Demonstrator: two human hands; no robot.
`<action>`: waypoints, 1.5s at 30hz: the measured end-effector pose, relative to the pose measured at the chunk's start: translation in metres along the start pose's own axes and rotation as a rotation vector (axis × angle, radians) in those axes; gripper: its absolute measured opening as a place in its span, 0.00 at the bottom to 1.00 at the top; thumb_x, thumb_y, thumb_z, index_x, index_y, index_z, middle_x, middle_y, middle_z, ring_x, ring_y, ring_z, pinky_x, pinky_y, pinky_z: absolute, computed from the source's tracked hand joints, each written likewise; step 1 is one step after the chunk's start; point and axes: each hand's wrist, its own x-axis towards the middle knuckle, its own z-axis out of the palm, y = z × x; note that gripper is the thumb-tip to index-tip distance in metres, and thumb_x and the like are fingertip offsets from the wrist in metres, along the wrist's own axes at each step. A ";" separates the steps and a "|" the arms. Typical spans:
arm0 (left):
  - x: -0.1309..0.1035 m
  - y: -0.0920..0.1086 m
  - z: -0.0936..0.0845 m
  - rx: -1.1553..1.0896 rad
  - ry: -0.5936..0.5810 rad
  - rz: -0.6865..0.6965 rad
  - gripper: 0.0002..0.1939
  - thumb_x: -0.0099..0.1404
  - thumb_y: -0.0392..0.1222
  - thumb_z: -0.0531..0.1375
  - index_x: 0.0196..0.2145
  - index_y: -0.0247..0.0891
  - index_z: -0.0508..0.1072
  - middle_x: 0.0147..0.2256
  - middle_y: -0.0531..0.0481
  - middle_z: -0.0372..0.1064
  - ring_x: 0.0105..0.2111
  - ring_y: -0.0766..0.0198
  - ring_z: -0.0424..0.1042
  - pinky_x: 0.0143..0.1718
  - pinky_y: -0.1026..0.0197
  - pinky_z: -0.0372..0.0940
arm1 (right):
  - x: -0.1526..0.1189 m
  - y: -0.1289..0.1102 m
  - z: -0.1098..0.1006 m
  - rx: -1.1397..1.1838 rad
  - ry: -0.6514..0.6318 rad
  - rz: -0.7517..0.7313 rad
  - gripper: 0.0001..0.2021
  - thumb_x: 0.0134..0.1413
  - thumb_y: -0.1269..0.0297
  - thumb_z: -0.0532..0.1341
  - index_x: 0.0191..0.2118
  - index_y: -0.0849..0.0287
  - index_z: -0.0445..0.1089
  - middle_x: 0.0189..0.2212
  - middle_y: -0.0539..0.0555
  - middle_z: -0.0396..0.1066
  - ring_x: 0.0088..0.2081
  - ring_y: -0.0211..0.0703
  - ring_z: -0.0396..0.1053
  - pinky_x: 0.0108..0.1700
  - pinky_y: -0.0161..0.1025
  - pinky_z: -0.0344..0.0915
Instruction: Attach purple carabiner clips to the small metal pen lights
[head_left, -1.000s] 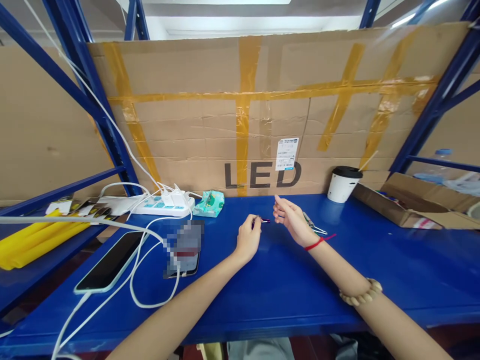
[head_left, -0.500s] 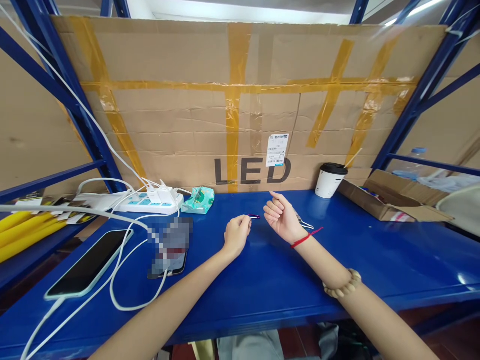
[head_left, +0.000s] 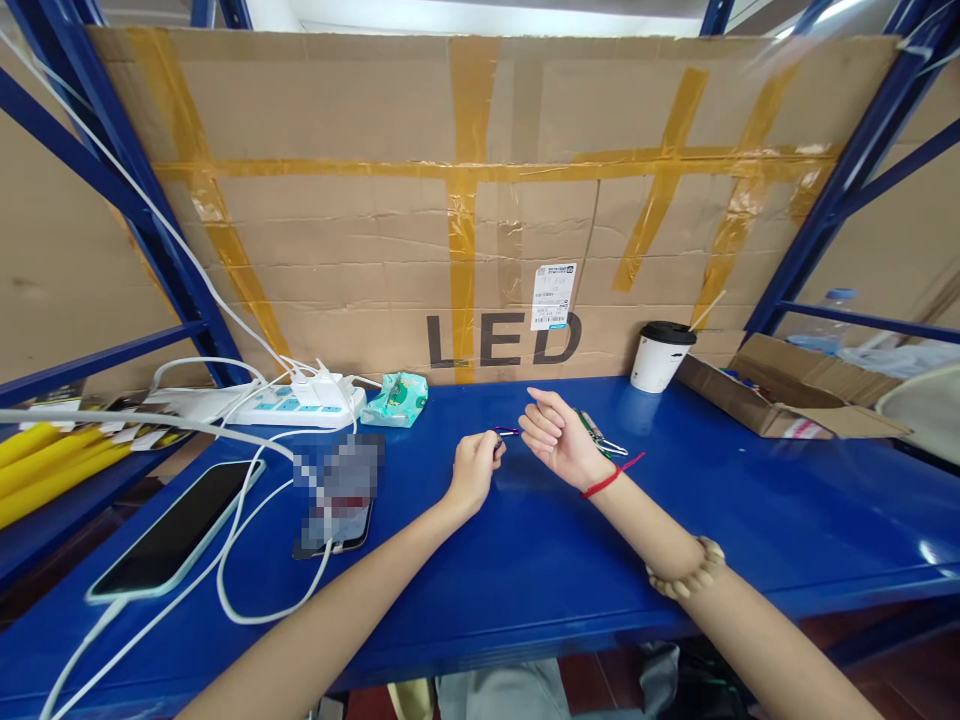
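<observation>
1. The small purple item points from the left hand toward the right hand; its visible part is slim, with its long axis running nearly level from left to right across the view.
2. It sticks out past the thumb-and-forefinger side of the left hand, its near end hidden in the grip, above the blue tabletop; the free tip stops short of the right hand's curled fingers.
3. The left fingers are folded closed around the item, with no visible gap.
4. The right fingers are half curled, tips bent toward the palm; whether they enclose anything, I cannot tell.
5. Slim metallic pieces lie on the tabletop just beyond the right hand, partly covered by it; they slant down toward the right.
6. A red cord circles the right wrist, and a beaded bracelet sits farther up that forearm.
</observation>
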 end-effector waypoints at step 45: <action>0.000 0.001 0.003 -0.143 -0.014 -0.003 0.15 0.50 0.49 0.49 0.15 0.36 0.56 0.14 0.56 0.48 0.15 0.75 0.46 0.18 0.67 0.40 | -0.003 0.007 0.001 -0.093 0.017 -0.011 0.13 0.32 0.69 0.72 0.26 0.58 0.69 0.21 0.43 0.67 0.24 0.28 0.66 0.23 0.23 0.63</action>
